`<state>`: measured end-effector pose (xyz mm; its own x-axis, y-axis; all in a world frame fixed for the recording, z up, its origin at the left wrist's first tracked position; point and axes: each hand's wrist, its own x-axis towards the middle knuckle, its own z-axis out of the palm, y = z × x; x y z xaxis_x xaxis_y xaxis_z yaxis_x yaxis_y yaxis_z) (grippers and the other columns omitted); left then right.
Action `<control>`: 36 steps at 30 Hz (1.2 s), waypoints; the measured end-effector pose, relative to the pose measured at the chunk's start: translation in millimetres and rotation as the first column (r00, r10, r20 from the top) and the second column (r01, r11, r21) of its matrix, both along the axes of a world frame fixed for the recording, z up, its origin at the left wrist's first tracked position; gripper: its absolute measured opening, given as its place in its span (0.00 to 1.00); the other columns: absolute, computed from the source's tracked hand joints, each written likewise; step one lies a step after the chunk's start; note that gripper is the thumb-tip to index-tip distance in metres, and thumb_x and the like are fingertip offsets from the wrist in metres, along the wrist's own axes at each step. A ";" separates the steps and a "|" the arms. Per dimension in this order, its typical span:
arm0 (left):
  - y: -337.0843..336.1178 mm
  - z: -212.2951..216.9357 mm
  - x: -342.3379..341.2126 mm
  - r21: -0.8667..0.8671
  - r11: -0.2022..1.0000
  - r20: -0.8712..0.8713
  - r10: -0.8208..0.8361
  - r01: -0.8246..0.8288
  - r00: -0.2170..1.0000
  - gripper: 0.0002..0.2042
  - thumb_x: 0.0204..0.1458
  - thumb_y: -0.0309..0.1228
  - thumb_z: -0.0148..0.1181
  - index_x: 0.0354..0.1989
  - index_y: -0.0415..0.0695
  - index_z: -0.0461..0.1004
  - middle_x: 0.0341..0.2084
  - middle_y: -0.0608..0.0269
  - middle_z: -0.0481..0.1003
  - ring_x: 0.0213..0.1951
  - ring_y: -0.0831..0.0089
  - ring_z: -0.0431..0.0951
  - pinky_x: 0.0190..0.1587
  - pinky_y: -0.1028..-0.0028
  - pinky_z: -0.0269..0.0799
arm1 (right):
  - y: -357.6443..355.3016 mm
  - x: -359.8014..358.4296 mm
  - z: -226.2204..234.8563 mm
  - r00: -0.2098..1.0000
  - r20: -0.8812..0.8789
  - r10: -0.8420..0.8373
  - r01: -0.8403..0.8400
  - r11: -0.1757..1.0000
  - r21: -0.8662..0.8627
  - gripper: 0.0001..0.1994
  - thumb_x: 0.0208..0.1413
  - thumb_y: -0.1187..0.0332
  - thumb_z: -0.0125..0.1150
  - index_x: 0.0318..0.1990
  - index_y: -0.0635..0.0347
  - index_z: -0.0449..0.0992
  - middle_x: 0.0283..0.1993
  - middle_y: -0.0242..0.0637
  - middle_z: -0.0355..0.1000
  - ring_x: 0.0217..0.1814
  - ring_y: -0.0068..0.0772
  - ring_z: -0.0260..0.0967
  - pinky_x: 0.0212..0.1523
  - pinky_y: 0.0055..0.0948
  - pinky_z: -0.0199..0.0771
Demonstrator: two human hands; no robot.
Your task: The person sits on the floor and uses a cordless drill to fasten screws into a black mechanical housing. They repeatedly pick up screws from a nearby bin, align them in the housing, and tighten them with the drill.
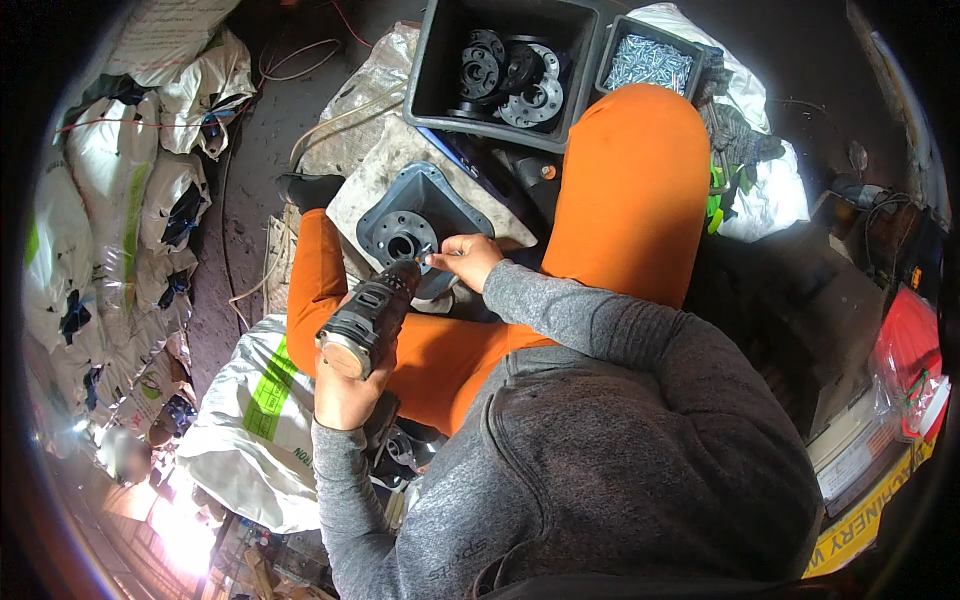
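Note:
My left hand (345, 398) is wrapped round the grip of a cordless drill (368, 312), which points away from me. At the drill's front end, the fingertips of my right hand (470, 259) pinch a small metal screw (428, 251); its tip is too small to make out. Just beyond the chuck lies a dark round flange (408, 222) with holes around a central opening. It sits on a grey, square-shaped housing with rounded corners (432, 180), between my legs. The drill hides part of the flange's near side.
A black crate (425, 75) of dark flanges (535, 97) stands ahead, beside a smaller bin of screws (652, 64). A pale cloth (352, 190) lies under the housing. White sacks (110, 190) are piled at left; another sack (255, 440) lies by my left arm. A cable (340, 122) crosses the floor.

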<state>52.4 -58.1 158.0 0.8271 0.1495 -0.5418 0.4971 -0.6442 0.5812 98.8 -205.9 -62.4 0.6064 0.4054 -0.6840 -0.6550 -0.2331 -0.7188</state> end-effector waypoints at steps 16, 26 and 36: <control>-7.5 1.4 43.8 0.034 0.971 -0.093 -0.231 0.235 0.969 0.26 0.36 0.22 0.62 0.50 0.38 0.67 0.35 0.54 0.77 0.37 0.64 0.79 0.41 0.70 0.74 | -9.3 17.8 21.9 0.991 0.027 0.133 -0.134 0.990 0.036 0.12 0.51 0.61 0.62 0.32 0.64 0.77 0.26 0.39 0.74 0.29 0.24 0.69 0.34 0.29 0.68; -9.1 -7.3 20.4 0.015 0.998 -0.148 0.065 -0.064 0.987 0.17 0.41 0.24 0.64 0.42 0.37 0.73 0.37 0.54 0.77 0.39 0.68 0.78 0.43 0.71 0.72 | -7.5 18.1 14.0 0.977 0.141 0.158 -0.158 0.987 -0.011 0.12 0.48 0.61 0.64 0.29 0.63 0.77 0.23 0.38 0.72 0.26 0.28 0.68 0.32 0.31 0.67; -35.0 24.1 -33.9 -0.244 0.921 0.047 0.323 -0.302 0.945 0.11 0.46 0.20 0.60 0.39 0.36 0.70 0.22 0.63 0.72 0.14 0.78 0.67 0.15 0.79 0.61 | -41.7 20.0 26.3 0.964 -0.262 0.040 0.016 0.978 0.207 0.25 0.54 0.70 0.44 0.62 0.59 0.61 0.40 0.36 0.72 0.30 0.19 0.62 0.23 0.22 0.69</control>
<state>18.6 -93.2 182.2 0.8029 0.2870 -0.5225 0.5938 -0.3071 0.7437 118.8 -247.6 -36.1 0.4104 0.5599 -0.7198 -0.8252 -0.1079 -0.5544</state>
